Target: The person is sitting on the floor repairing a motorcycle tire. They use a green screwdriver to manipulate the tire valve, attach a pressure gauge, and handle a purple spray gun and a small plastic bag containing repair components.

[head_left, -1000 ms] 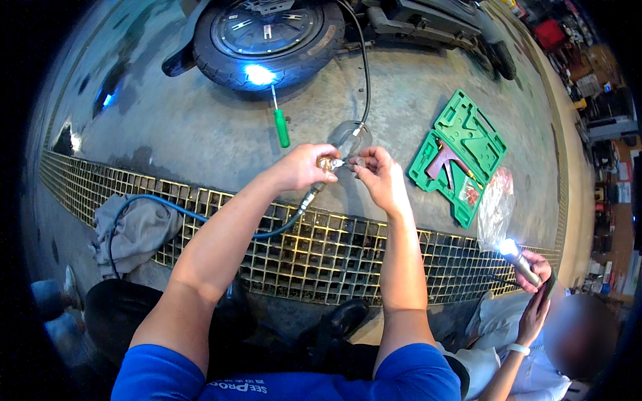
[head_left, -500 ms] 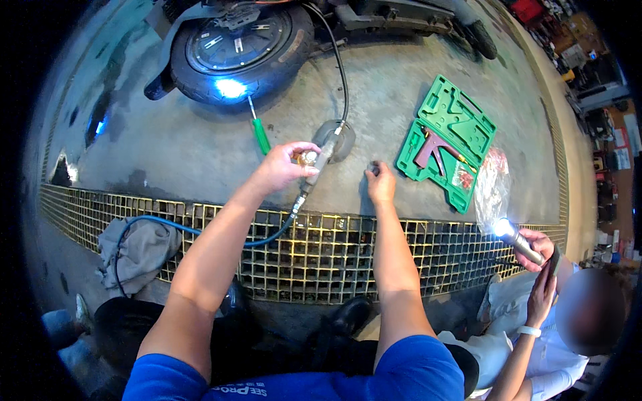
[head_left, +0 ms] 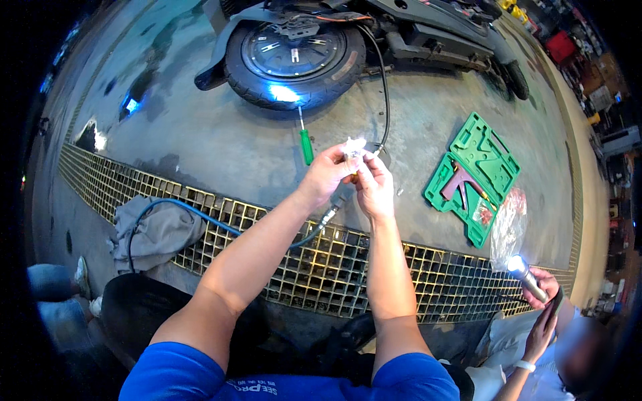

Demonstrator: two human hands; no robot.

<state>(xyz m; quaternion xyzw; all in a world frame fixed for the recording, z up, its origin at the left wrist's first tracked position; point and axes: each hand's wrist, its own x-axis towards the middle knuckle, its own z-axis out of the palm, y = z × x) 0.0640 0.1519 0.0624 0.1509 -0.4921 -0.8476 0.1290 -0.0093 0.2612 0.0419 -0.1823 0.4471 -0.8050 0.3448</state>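
Note:
My left hand [head_left: 326, 175] and my right hand [head_left: 376, 190] meet above the floor, fingertips pinched on a small pale thing [head_left: 354, 147] washed out by bright light. Its kind cannot be made out. Just behind and below them, mostly covered, is a grey metal air inflator handle [head_left: 343, 200], joined to a blue hose [head_left: 187, 208] and a black hose [head_left: 386, 87]. Farther off, a green-handled screwdriver [head_left: 307, 148] has its shaft tip against the tyre [head_left: 294, 100] of a scooter wheel lying on its side. A light spot falls on the tread there.
At right lies an open green case [head_left: 491, 154] with a reddish-brown plug gun [head_left: 458, 185] inside, beside a clear plastic bag [head_left: 506, 230]. Another person's hand holds a lit flashlight [head_left: 528, 279]. A yellow-edged floor grate [head_left: 267, 267] runs across; a grey cloth [head_left: 154, 230] lies left.
My right hand has come up from the floor to join my left hand. My left hand no longer visibly grips the inflator's round gauge. The view has shifted, moving the scene rightward and down.

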